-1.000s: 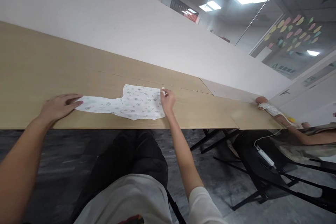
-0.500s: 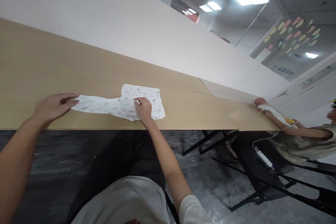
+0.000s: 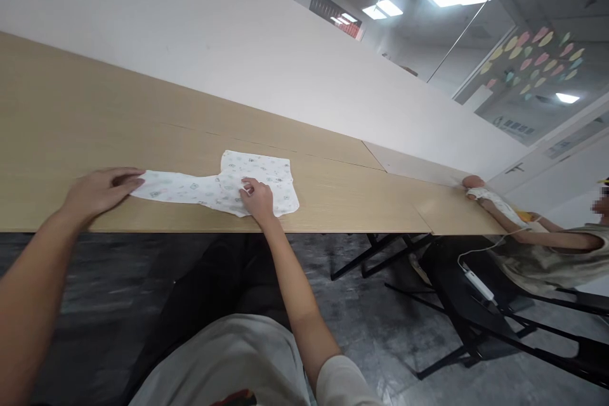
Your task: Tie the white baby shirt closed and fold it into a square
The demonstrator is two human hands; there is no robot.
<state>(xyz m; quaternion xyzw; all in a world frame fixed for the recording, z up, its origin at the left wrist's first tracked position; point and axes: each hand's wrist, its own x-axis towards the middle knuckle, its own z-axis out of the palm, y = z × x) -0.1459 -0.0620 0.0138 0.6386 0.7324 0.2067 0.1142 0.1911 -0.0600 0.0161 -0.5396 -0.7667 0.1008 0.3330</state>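
Note:
A white baby garment [image 3: 259,168] with small pastel prints lies flat on the wooden table [image 3: 342,203]. Its wide part is on the right, and a narrow sleeve or leg [image 3: 181,188] stretches out to the left. At the far end of that strip, my left hand [image 3: 102,193] has thumb and fingers closed on the edge of the cloth. My right hand [image 3: 259,200] rests over the lower middle of the wide part. Its fingers are bent and a little apart, with the tips touching the fabric.
At the far right end, a person [image 3: 556,254] sits with both arms at the table beside a baby doll [image 3: 473,183]. Black folding chairs [image 3: 471,304] and a white power strip [image 3: 478,285] are on that side. A white wall [image 3: 190,44] runs along the table's back edge.
My right hand has shifted slightly left over the cloth, its thumb and forefinger looser than before. My left hand stays at the strip's end, and the garment lies almost unchanged.

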